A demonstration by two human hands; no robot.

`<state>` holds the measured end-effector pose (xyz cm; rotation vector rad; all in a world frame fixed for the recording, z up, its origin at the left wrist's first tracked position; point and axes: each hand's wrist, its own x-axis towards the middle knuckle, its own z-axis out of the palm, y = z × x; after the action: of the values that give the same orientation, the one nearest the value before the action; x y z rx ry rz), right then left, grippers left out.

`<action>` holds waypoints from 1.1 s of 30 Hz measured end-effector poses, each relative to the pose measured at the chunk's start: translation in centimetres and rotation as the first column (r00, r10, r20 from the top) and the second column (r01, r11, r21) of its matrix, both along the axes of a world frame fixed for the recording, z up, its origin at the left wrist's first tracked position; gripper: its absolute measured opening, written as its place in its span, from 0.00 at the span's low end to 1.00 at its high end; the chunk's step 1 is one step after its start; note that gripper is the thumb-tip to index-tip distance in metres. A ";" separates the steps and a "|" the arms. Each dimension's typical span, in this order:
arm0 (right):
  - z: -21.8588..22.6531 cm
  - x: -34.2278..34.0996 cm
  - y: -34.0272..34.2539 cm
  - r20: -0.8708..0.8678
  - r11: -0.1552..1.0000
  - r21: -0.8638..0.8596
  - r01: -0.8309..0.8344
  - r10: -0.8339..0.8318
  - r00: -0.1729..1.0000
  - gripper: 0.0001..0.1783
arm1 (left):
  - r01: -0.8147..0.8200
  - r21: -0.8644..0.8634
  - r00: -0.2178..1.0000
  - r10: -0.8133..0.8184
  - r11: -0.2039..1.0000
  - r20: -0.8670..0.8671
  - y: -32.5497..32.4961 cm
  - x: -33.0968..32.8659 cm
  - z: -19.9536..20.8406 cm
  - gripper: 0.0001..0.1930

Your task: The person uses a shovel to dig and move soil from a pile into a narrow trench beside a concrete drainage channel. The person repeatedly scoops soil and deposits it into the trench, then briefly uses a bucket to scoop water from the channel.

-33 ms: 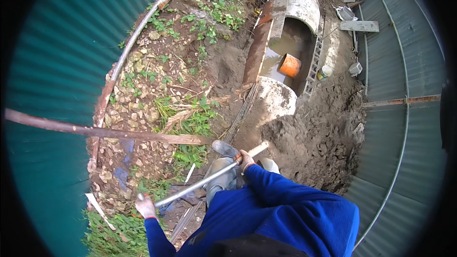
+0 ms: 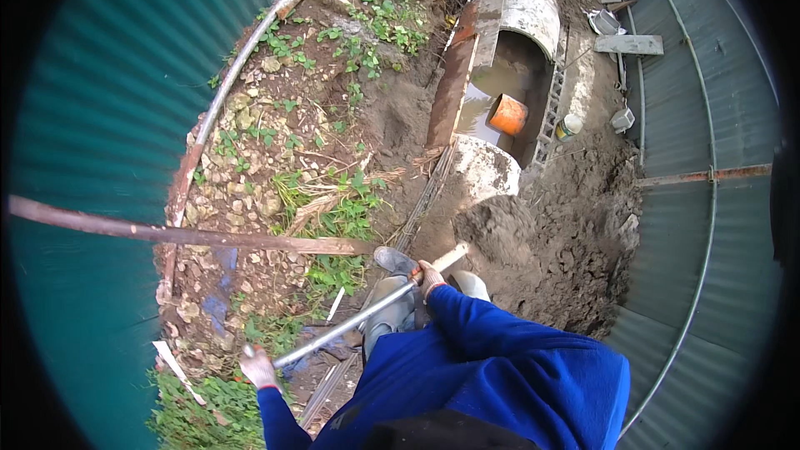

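A long pole (image 2: 346, 327) slants across in front of my legs, silvery metal along most of its length and pale wood at its far right end. My left hand (image 2: 257, 367), in a whitish knit glove with a red cuff, is closed round its lower left end. Further up, my right hand (image 2: 431, 277), gloved too, grips it close to where metal meets wood. The wooden end points at a heap of wet mud (image 2: 500, 225); whether any blade is attached there, I cannot tell. Below the pole stand my grey boots (image 2: 395, 261).
Ahead lies a water-filled pit (image 2: 479, 121) with an orange bucket (image 2: 507, 115) tilted in it. A brown bar (image 2: 258, 239) crosses from the left to near my boot. Green corrugated sheeting (image 2: 92, 117) and grey sheeting (image 2: 733, 117) wall both sides. Stony, weedy ground (image 2: 242, 192) rises left.
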<state>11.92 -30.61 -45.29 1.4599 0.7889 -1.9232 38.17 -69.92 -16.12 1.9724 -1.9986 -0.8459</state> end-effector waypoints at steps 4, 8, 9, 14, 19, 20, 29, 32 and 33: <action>1.5 -4.0 -4.7 -0.067 0.992 0.014 -0.129 0.129 0.989 0.14 | -0.237 0.028 0.971 0.237 0.971 0.001 2.7 1.9 3.1 0.09; 2.8 -8.5 -6.8 -0.159 0.937 0.087 -0.338 0.348 0.924 0.13 | -0.245 -0.048 0.949 0.250 0.968 0.190 9.2 3.7 3.7 0.14; 2.6 -11.0 -7.3 -0.133 0.917 0.133 -0.375 0.391 0.910 0.12 | -0.364 0.018 0.912 0.352 0.931 0.209 10.5 2.7 2.8 0.15; 1.5 -18.7 -9.0 -0.026 0.796 0.131 -0.591 0.599 0.800 0.08 | -0.573 0.020 0.795 0.551 0.819 0.253 17.8 -4.3 2.6 0.16; -1.0 -29.4 -10.8 -0.020 0.705 0.114 -0.700 0.706 0.708 0.13 | -0.662 0.017 0.735 0.646 0.749 0.206 23.3 -16.8 2.3 0.17; -1.6 -32.0 -10.8 0.013 0.645 0.144 -0.750 0.757 0.653 0.15 | -0.675 0.029 0.728 0.660 0.737 0.187 24.1 -19.1 1.7 0.17; -7.3 -55.0 -8.4 -0.189 0.774 0.431 -0.464 0.580 0.792 0.18 | -0.266 0.775 0.771 0.609 0.573 -0.186 23.0 -41.7 -5.8 0.24; -7.9 -59.3 -9.3 -0.170 0.763 0.407 -0.502 0.604 0.779 0.18 | 0.128 0.927 0.508 0.779 0.353 -0.367 20.3 -52.6 -10.1 0.22; -8.1 -61.4 -9.4 -0.113 0.582 0.613 -0.533 0.733 0.671 0.16 | 0.066 0.984 0.360 0.916 0.163 -0.176 19.6 -55.6 -11.7 0.23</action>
<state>-49.52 -40.02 -53.36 0.8479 1.8743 -1.4202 -17.47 -50.35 -27.82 1.6975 0.0490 -2.3987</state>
